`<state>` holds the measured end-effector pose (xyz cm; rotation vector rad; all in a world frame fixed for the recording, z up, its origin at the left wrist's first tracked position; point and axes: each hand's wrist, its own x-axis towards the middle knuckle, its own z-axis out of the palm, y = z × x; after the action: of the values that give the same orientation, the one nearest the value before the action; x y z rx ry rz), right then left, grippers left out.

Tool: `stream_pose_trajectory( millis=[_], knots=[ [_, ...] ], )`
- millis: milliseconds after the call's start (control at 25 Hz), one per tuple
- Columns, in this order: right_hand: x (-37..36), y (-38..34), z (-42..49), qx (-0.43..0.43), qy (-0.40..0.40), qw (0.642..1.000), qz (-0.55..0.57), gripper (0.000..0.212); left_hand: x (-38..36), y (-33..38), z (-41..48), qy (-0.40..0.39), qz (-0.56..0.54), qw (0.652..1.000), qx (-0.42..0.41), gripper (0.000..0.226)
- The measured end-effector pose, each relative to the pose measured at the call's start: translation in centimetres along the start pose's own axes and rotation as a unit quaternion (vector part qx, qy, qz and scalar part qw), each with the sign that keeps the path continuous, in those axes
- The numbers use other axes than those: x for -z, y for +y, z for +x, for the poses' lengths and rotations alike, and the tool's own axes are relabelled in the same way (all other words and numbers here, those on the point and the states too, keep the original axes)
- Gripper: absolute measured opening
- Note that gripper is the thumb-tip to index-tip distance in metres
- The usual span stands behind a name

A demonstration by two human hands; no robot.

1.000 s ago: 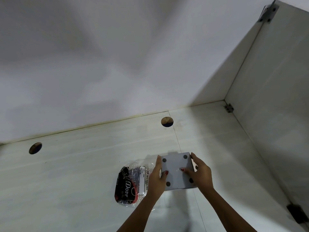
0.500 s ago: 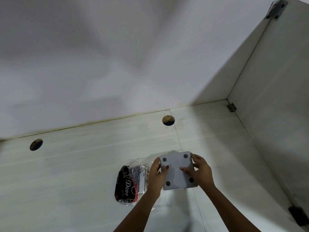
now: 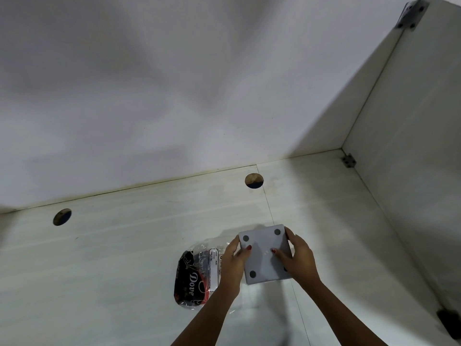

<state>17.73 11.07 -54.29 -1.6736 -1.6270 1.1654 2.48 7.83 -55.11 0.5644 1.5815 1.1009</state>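
A flat grey square block [image 3: 264,260] with dark round pads near its corners is held over the pale desk top [image 3: 124,245]. My left hand [image 3: 233,262] grips its left edge, thumb on the face. My right hand [image 3: 298,259] grips its right edge, thumb on the face too. Just left of the block lies a black and red Dove packet [image 3: 193,279] in a clear wrapper, partly hidden by my left hand.
Two round cable holes are cut in the desk, one at the left [image 3: 62,217] and one near the back wall [image 3: 254,180]. A white side panel [image 3: 411,146] with metal brackets closes off the right. A white wall rises behind the desk.
Both hands keep their hold on the block. It has tilted slightly and my left thumb has slid a little up its face.
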Motion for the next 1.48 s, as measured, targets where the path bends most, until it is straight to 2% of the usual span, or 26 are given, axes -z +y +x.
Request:
stream_pose_trajectory(
  millis=[200, 480, 600, 720, 800, 840, 960, 1000, 1080, 1200, 1400, 1480],
  knots=[
    [-0.3, 0.3, 0.2, -0.004, -0.018, 0.999, -0.048, 0.067, -0.2, 0.0, 0.1, 0.024, 0.041, 0.999, -0.02, 0.037],
    [0.0, 1.3, 1.0, -0.027, -0.01, 0.998, -0.063, 0.058, 0.1, 0.0, 0.6, 0.043, 0.118, 0.99, -0.067, 0.037],
    [0.1, 1.4, 1.1, -0.035, -0.01, 0.996, -0.079, 0.058, 0.2, -0.1, 0.5, 0.041, 0.155, 0.984, -0.071, 0.032],
    [0.5, 1.1, 1.9, -0.044, 0.003, 0.995, -0.087, 0.043, 0.3, 0.6, 0.8, 0.047, 0.242, 0.966, -0.076, 0.029],
    [0.9, 0.5, 3.2, -0.066, 0.024, 0.993, -0.09, 0.04, 0.3, 1.3, 1.0, 0.049, 0.265, 0.96, -0.076, 0.019],
    [1.2, 0.1, 3.8, -0.079, 0.033, 0.993, -0.086, 0.04, 0.2, 1.6, 1.1, 0.056, 0.264, 0.96, -0.075, 0.013],
    [1.1, -0.7, 5.0, -0.097, 0.021, 0.994, -0.051, 0.036, 0.6, 1.7, 2.3, 0.112, 0.204, 0.973, -0.002, 0.036],
    [1.0, -0.9, 5.2, -0.093, 0.009, 0.994, -0.055, 0.032, 0.6, 1.9, 2.5, 0.118, 0.189, 0.975, 0.017, 0.03],
    [1.0, -1.0, 5.5, -0.086, -0.007, 0.993, -0.077, 0.022, 0.3, 2.8, 2.8, 0.106, 0.181, 0.977, 0.025, 0.008],
    [1.3, -1.3, 6.3, -0.098, -0.019, 0.991, -0.091, 0.016, 0.2, 3.5, 3.9, 0.068, 0.227, 0.971, 0.013, 0.019],
    [1.4, -1.3, 6.3, -0.112, -0.042, 0.988, -0.097, 0.011, 0.2, 3.8, 4.3, 0.061, 0.222, 0.973, 0.022, 0.019],
    [1.3, -1.2, 6.0, -0.1, -0.041, 0.99, -0.095, 0.011, 0.2, 3.8, 3.9, 0.054, 0.241, 0.969, 0.023, 0.012]
  ],
)
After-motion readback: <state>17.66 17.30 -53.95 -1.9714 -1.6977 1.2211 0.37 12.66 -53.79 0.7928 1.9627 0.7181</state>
